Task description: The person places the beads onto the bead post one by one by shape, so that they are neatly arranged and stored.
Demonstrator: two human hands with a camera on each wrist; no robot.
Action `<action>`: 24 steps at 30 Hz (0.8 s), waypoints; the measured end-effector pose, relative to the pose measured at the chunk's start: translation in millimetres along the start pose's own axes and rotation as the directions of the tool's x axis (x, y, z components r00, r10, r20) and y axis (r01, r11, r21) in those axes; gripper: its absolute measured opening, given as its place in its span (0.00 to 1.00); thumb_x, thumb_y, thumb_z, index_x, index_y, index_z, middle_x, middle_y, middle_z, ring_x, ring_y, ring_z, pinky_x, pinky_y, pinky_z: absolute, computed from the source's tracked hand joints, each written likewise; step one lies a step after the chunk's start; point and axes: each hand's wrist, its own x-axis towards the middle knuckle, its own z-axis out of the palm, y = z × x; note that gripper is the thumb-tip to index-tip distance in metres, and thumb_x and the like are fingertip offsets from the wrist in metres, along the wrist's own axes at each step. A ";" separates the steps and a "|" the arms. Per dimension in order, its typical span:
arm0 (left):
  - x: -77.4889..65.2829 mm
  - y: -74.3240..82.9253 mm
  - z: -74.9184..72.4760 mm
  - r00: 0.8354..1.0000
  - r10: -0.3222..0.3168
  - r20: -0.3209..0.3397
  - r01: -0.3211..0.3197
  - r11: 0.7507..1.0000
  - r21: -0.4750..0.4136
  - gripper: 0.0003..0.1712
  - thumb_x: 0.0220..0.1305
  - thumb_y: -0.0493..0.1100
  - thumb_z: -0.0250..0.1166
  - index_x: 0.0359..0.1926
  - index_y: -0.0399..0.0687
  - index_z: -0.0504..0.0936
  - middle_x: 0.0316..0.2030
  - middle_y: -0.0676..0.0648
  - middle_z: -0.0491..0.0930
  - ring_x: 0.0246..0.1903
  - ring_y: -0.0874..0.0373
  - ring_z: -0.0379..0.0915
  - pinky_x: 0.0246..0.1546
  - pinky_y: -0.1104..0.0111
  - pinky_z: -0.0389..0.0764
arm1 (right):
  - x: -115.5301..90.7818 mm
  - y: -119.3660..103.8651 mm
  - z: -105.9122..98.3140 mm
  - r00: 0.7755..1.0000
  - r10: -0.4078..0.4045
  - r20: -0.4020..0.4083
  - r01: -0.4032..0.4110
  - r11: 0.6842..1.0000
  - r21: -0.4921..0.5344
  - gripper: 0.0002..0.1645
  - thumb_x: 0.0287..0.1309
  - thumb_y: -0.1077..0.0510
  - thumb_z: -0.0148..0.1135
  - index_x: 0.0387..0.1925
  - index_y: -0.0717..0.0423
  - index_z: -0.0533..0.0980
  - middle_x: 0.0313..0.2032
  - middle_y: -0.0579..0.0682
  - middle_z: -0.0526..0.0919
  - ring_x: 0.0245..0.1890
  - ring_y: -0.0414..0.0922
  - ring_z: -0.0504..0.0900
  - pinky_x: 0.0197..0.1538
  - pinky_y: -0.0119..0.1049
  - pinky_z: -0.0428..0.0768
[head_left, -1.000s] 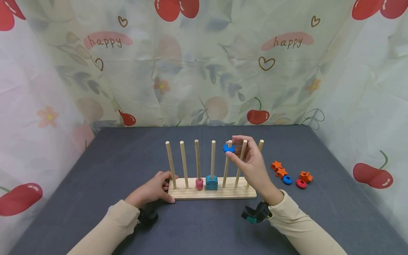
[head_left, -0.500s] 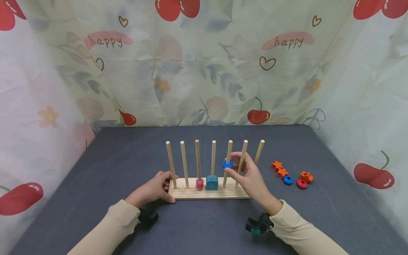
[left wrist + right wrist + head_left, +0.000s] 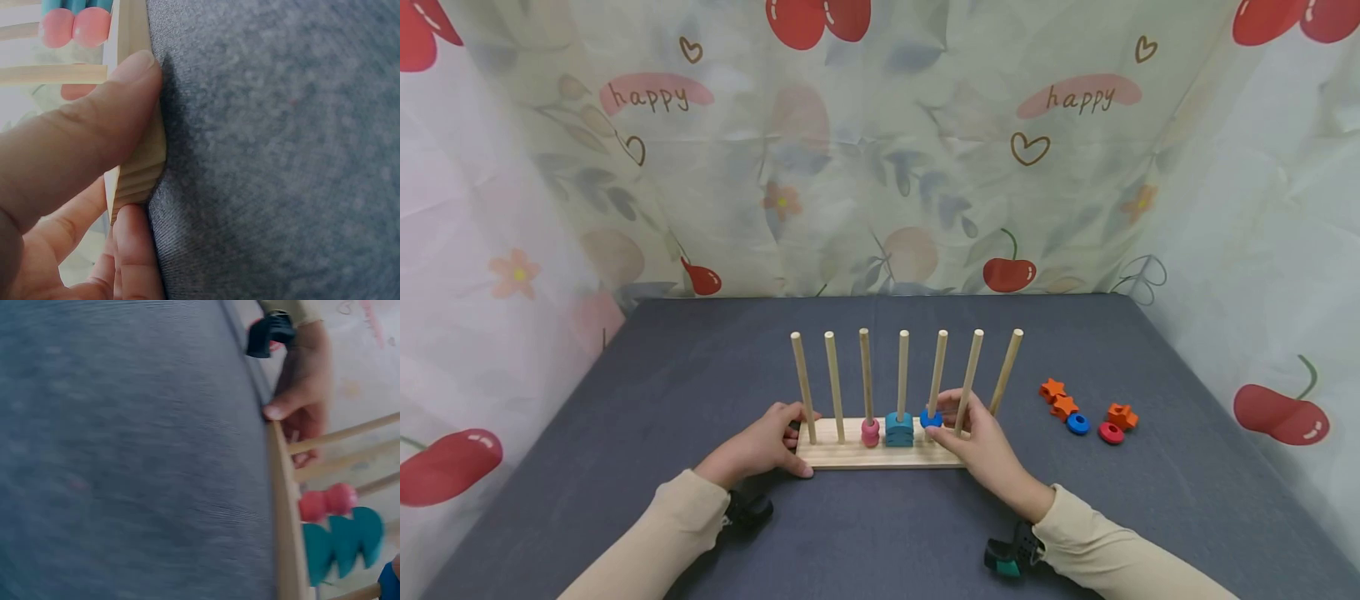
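A wooden peg board [image 3: 857,457] with a row of upright pegs stands on the table. My left hand [image 3: 760,443] grips its left end; in the left wrist view the thumb [image 3: 87,131] lies along the board's front edge, other fingers round the end. My right hand [image 3: 988,450] pinches a blue ring [image 3: 930,419] low on the fifth peg from the left, just above the base. Pink beads [image 3: 870,432] sit on the third peg, stacked teal pieces [image 3: 899,431] on the fourth. The right wrist view catches only part of the blue ring [image 3: 390,584], at its edge.
Right of the board lie several orange stars [image 3: 1064,407], another blue ring [image 3: 1078,424] and a red ring [image 3: 1111,432]. A dark cloth covers the table [image 3: 865,533]. A printed curtain [image 3: 880,167] hangs behind and at both sides.
My right hand has moved down with the blue ring, sliding it from the top of the fifth peg to near the base. The left hand has stayed on the board's end.
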 end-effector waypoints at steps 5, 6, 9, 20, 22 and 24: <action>1.2 -0.2 1.0 1.000 -0.011 -0.006 0.011 1.000 0.010 0.43 0.37 0.34 0.81 0.59 0.45 0.73 0.48 0.40 0.64 0.48 0.48 0.68 0.52 0.56 0.74 | -2.1 9.4 5.3 0.999 0.047 -0.015 -0.047 0.999 0.004 0.23 0.53 0.65 0.70 0.50 0.58 0.71 0.46 0.55 0.79 0.48 0.49 0.78 0.53 0.42 0.77; 1.6 -0.2 1.2 1.000 -0.014 -0.008 0.014 1.000 0.010 0.43 0.37 0.34 0.81 0.59 0.45 0.73 0.48 0.40 0.64 0.48 0.48 0.68 0.52 0.56 0.74 | -2.3 10.6 6.1 0.998 0.055 -0.020 -0.055 0.998 0.004 0.23 0.53 0.65 0.70 0.50 0.58 0.71 0.46 0.55 0.79 0.48 0.49 0.78 0.52 0.40 0.77; 2.9 -1.5 1.6 1.000 -0.016 -0.011 0.016 1.000 0.015 0.44 0.37 0.34 0.81 0.59 0.46 0.73 0.48 0.40 0.64 0.48 0.49 0.68 0.52 0.56 0.74 | -2.8 12.8 8.3 0.997 0.066 -0.037 -0.066 0.998 0.001 0.22 0.52 0.66 0.70 0.48 0.59 0.72 0.45 0.54 0.80 0.47 0.48 0.78 0.51 0.38 0.76; 2.5 -1.1 0.7 1.000 -0.013 -0.010 0.013 1.000 0.017 0.43 0.37 0.34 0.81 0.59 0.45 0.74 0.47 0.40 0.64 0.47 0.49 0.67 0.50 0.57 0.74 | -1.7 12.4 11.8 0.995 0.081 -0.063 -0.085 0.995 -0.052 0.22 0.50 0.66 0.71 0.46 0.59 0.72 0.45 0.54 0.82 0.48 0.49 0.80 0.54 0.45 0.74; 2.2 -0.9 0.4 1.000 -0.012 -0.011 0.012 1.000 0.014 0.43 0.37 0.34 0.81 0.59 0.45 0.74 0.47 0.41 0.64 0.47 0.49 0.67 0.50 0.57 0.74 | -1.6 12.3 11.8 0.994 0.092 -0.063 -0.095 0.994 -0.061 0.22 0.50 0.66 0.72 0.46 0.58 0.72 0.45 0.53 0.82 0.48 0.49 0.80 0.54 0.46 0.74; 2.0 -1.0 0.3 1.000 -0.006 -0.008 0.007 1.000 0.016 0.43 0.37 0.34 0.81 0.59 0.44 0.73 0.47 0.40 0.64 0.47 0.49 0.67 0.50 0.57 0.74 | -1.5 12.4 11.9 0.993 0.095 -0.062 -0.099 0.993 -0.061 0.23 0.49 0.67 0.72 0.46 0.58 0.72 0.45 0.53 0.82 0.48 0.49 0.80 0.55 0.46 0.74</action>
